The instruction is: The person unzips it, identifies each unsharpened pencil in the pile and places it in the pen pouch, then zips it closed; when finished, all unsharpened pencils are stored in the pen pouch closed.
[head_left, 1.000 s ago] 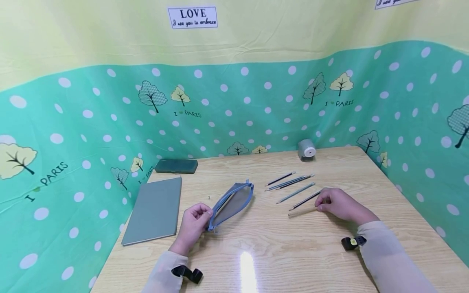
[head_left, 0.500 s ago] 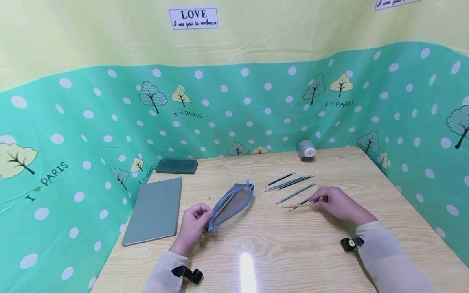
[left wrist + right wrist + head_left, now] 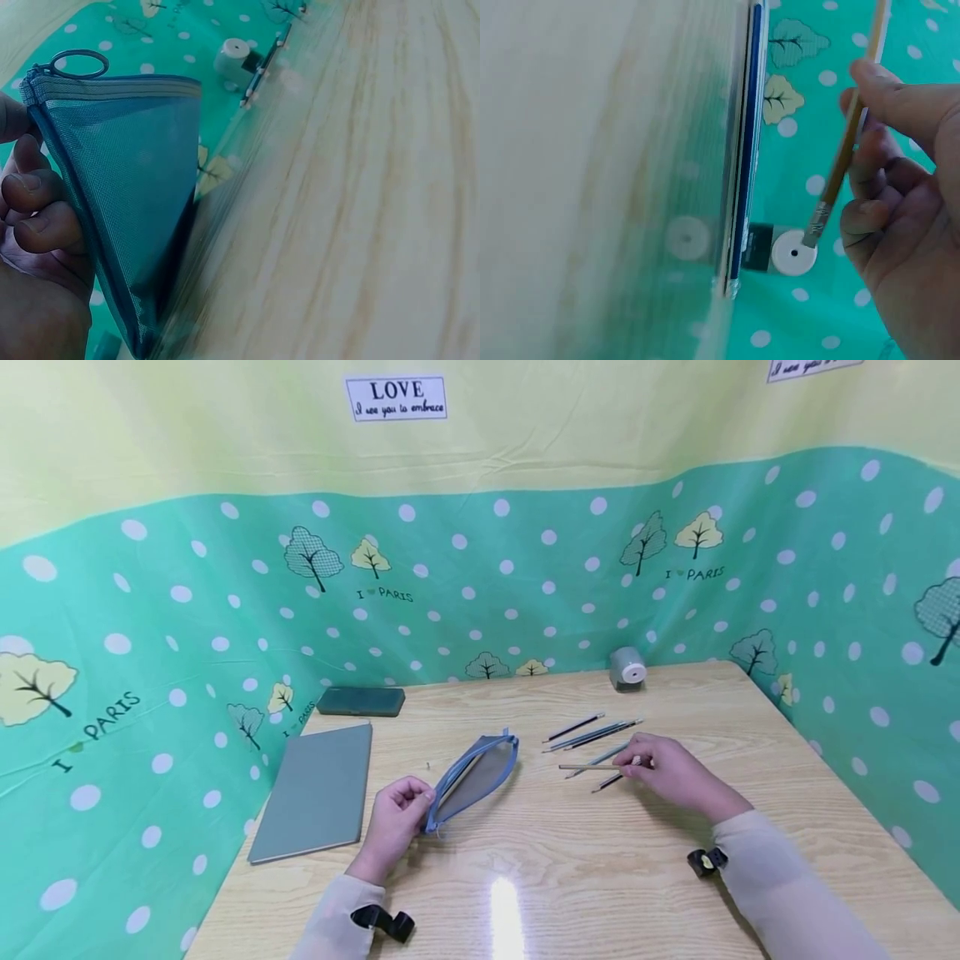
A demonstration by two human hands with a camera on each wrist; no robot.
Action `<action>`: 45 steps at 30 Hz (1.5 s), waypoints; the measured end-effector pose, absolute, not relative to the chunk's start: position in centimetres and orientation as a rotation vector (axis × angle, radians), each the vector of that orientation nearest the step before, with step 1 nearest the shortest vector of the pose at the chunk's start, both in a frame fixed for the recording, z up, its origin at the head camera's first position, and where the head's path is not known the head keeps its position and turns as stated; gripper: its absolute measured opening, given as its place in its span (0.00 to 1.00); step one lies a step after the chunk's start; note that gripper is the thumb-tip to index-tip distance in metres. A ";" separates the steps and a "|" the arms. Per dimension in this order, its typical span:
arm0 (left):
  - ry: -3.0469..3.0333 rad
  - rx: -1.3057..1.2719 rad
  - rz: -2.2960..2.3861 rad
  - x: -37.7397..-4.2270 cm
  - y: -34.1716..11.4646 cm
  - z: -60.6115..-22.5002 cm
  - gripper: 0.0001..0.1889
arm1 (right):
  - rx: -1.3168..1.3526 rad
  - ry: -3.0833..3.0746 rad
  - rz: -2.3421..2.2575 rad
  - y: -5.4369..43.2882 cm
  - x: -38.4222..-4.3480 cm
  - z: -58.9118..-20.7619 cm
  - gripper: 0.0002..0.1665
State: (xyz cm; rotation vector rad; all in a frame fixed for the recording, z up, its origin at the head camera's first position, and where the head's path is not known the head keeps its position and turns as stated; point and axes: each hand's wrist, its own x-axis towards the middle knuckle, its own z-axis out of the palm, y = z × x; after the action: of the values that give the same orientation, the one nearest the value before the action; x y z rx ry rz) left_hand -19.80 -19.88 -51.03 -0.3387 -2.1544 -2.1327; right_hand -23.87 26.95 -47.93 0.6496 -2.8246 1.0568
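My left hand [image 3: 397, 822] pinches one end of a zippered mesh pencil pouch [image 3: 483, 777] with blue edging, its mouth spread apart. In the left wrist view the zipper ring hangs at the top corner of the pouch [image 3: 135, 165]. Between thumb and fingers my right hand [image 3: 671, 770] holds a yellow-brown pencil [image 3: 585, 767], raised above the table and pointing left toward the pouch. The right wrist view shows the silver end of this pencil [image 3: 840, 165] below the fingers. Beneath the right hand lie a light blue pencil [image 3: 600, 760] and a dark pencil [image 3: 609, 782], both partly covered.
Several more pencils [image 3: 592, 735] lie in a group behind the right hand. A grey pencil sharpener [image 3: 627, 669] stands at the back. On the left are a grey notebook [image 3: 315, 793] and a dark green case [image 3: 362, 700]. A patterned curtain [image 3: 480, 577] encloses the wooden table [image 3: 585, 877].
My right hand has lifted the yellow-brown pencil off the table and carried it left and slightly away from me. The left hand and pouch have stayed put.
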 end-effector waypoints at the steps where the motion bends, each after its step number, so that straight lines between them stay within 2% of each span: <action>1: -2.156 -0.342 -2.129 -19.8 -19.9 -51.0 0.08 | 0.661 -2.811 1.052 26.6 -24.0 -47.8 0.09; 8: -2.157 -0.352 -2.110 -19.8 -20.0 -51.1 0.08 | 0.749 -2.776 0.976 24.5 -24.4 -45.9 0.06; 18: -2.157 -0.358 -2.123 -19.8 -20.0 -50.9 0.09 | 0.857 -2.732 0.961 21.4 -24.6 -43.7 0.11; 45: -2.138 -0.357 -2.143 -19.7 -19.9 -50.8 0.08 | 1.121 -2.597 1.034 15.1 -25.1 -43.0 0.11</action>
State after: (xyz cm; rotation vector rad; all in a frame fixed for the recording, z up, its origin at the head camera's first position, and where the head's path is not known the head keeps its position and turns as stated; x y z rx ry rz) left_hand -19.71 -19.89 -50.83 -0.3573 -2.1375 -2.1426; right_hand -25.13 15.07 -42.98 1.1209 -2.5969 1.0337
